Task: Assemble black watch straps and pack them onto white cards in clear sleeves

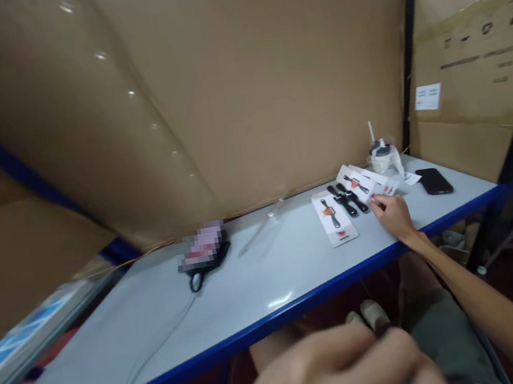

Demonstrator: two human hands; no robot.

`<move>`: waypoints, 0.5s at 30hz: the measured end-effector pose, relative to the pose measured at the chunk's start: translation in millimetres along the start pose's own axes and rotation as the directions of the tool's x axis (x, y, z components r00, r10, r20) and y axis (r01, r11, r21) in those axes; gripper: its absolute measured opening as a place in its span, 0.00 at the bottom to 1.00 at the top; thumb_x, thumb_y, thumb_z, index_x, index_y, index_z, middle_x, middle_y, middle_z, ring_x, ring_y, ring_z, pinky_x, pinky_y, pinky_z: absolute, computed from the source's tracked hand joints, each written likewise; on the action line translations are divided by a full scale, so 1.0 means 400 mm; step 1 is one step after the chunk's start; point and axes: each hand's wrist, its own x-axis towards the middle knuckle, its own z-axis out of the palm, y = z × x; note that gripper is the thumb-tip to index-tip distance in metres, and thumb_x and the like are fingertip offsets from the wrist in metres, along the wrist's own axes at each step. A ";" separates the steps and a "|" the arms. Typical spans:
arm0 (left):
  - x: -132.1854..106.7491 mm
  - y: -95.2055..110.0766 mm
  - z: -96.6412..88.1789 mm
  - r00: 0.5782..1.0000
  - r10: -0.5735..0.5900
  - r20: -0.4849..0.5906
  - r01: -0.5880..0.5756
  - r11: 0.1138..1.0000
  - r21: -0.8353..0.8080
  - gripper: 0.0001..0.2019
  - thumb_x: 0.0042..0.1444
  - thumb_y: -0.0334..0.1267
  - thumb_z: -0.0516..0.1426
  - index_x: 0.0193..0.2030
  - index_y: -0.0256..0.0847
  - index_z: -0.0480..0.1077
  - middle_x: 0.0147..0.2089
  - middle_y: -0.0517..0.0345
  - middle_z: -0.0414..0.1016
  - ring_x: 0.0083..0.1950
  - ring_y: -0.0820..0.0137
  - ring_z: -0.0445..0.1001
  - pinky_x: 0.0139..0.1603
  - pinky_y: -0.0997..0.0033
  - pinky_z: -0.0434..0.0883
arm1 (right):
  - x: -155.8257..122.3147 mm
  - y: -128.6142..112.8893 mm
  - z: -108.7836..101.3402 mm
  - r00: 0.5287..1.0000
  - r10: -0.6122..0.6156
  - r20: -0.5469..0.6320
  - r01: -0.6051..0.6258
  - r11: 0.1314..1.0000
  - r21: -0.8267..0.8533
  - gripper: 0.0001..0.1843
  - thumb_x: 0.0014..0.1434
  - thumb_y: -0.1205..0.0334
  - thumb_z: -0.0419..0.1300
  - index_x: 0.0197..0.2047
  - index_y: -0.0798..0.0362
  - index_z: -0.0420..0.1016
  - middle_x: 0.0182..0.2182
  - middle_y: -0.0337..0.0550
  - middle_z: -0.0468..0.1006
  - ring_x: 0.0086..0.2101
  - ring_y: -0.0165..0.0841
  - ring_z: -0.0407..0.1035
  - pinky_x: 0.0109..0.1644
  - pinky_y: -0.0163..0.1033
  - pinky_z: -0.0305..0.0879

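Observation:
On the right part of the table, my right hand point(392, 216) is closed, its thumb and fingertips pinching the lower edge of a white printed card point(356, 182). The card shows a black-handled tool with an orange patch. Beside it on the left lie several black long-handled tools point(347, 198), side by side. Another white printed card point(334, 218) rests flat to their left. My left hand point(326, 373) looms close to the camera at the bottom, blurred, with its fingers curled. Something dark shows under those fingers, too hidden to name.
At the far left of the table sits a phone-like device point(201, 247) in a dark holder. A cable point(154, 346) crosses the tabletop. A black phone point(434, 181) and a white cup point(381, 158) stand right. Cardboard point(268, 85) walls the back; a blue edge point(279, 326) runs in front.

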 end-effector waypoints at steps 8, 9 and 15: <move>0.003 -0.313 0.085 0.948 -0.287 -0.136 0.286 0.958 -0.025 0.16 0.65 0.33 0.49 0.39 0.42 0.79 0.26 0.60 0.78 0.26 0.73 0.75 0.32 0.74 0.72 | 0.061 0.270 -0.185 0.947 0.237 -0.218 -0.315 0.821 -0.476 0.24 0.70 0.58 0.52 0.63 0.60 0.69 0.53 0.65 0.80 0.56 0.56 0.65 0.56 0.54 0.58; 0.009 -0.365 0.108 0.916 -0.370 -0.154 0.365 0.929 -0.060 0.15 0.64 0.34 0.50 0.38 0.41 0.79 0.25 0.61 0.77 0.25 0.73 0.74 0.31 0.74 0.71 | 0.065 0.289 -0.191 0.957 0.241 -0.160 -0.289 0.809 -0.512 0.25 0.71 0.57 0.51 0.66 0.61 0.67 0.53 0.66 0.80 0.58 0.57 0.64 0.59 0.56 0.56; -0.073 -0.544 0.245 0.724 -0.651 -0.227 0.623 0.759 -0.189 0.14 0.56 0.35 0.49 0.35 0.40 0.77 0.19 0.63 0.73 0.21 0.72 0.72 0.29 0.74 0.68 | 0.106 0.323 -0.162 0.895 0.435 -0.097 -0.405 0.702 -0.585 0.45 0.67 0.38 0.57 0.70 0.68 0.59 0.56 0.77 0.74 0.61 0.63 0.63 0.60 0.63 0.57</move>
